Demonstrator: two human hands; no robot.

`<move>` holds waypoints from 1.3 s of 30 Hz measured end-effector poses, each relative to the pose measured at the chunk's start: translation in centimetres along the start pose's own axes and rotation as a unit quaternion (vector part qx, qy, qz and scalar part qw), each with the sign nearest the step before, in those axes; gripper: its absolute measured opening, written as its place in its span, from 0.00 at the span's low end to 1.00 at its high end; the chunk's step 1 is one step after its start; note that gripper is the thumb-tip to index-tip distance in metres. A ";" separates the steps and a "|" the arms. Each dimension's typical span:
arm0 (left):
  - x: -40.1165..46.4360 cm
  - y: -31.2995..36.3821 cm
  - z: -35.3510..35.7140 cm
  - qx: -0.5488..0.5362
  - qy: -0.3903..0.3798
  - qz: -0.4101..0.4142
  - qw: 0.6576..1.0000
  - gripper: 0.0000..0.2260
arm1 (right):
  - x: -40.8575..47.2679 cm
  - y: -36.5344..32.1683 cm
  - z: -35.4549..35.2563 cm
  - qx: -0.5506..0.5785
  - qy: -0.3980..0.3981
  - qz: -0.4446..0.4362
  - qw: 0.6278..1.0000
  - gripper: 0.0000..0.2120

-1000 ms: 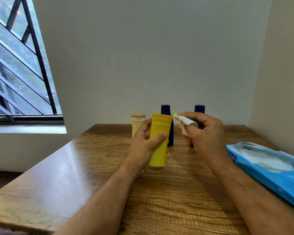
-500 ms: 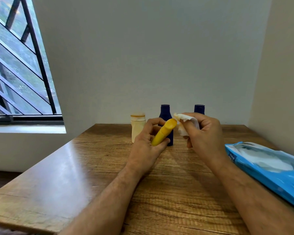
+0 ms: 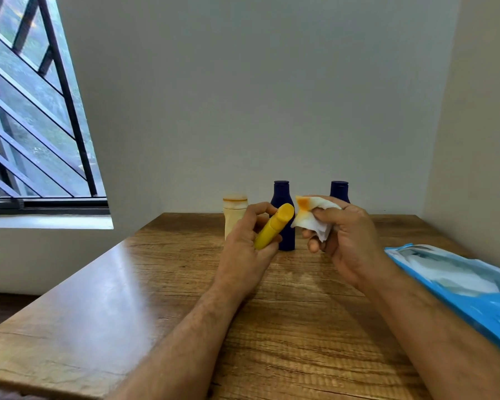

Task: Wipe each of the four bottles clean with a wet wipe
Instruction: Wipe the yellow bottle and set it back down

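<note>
Tilting the yellow bottle (image 3: 272,226) away in its grip, the left hand (image 3: 247,249) is presenting the far end to the stained wet wipe (image 3: 311,216) pinched by the right hand (image 3: 347,241), so wiping is continuing.

Both my forearms reach forward and in toward each other, bare to the elbow. My left hand (image 3: 244,249) shows its back to me, wrist slightly bent, fingers (image 3: 259,210) curled up and round, thumb pressed from below, gripping. My right hand (image 3: 348,241) is raised level with it, just beside and apart from it, its back turned outward to the right, thumb (image 3: 328,216) and fingers pinching together at the top.
</note>
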State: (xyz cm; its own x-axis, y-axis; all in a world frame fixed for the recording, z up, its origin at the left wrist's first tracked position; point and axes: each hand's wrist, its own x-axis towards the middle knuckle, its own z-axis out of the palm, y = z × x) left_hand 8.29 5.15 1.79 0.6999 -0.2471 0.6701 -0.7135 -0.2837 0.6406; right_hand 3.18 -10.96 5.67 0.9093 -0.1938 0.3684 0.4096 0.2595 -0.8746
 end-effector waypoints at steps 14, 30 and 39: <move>0.0 -0.5 0.1 0.039 -0.005 0.011 0.999 0.27 | 0.1 0.1 -0.4 -0.064 -0.011 -0.046 0.997 0.10; -0.2 -0.5 -0.3 0.007 -0.029 0.000 1.000 0.25 | -0.8 -0.3 -0.3 -0.213 -0.097 -0.051 0.971 0.07; -0.3 -0.1 -0.1 -0.018 -0.027 -0.009 0.999 0.23 | -0.6 -0.2 -0.2 -0.237 -0.021 -0.070 0.969 0.05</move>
State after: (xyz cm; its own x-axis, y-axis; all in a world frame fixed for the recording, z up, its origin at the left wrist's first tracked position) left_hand 8.16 5.38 1.56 0.7125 -0.2914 0.6383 -0.7009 -0.2546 0.6663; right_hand 2.56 -11.05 5.57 0.8535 -0.1540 0.4978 0.4585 -0.2318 -0.8579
